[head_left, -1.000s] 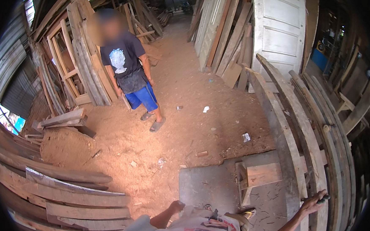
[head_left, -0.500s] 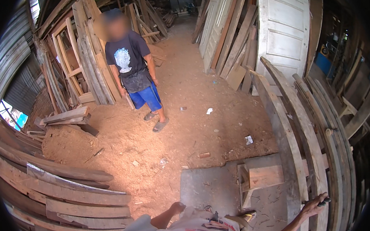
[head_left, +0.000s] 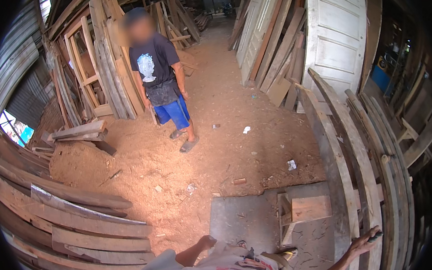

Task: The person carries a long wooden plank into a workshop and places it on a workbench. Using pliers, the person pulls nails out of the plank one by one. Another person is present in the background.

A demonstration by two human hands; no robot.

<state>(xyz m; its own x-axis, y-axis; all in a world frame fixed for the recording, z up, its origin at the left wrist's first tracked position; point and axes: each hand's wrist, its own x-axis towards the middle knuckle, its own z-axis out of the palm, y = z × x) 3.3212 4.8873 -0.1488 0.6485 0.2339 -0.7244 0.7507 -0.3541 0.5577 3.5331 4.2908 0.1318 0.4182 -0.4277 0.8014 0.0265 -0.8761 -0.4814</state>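
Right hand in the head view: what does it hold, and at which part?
The right hand grips the edge of a leaning plank, near its lower end. The left hand holds nothing visible.

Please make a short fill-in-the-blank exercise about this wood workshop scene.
1. The right hand rests on the edge of upright wooden ____.
2. The standing person wears ____ shorts.
3. The big door leaning against the wall is ____.
4. The left hand is closed and holds ____.

Missing words: planks; blue; white; nothing
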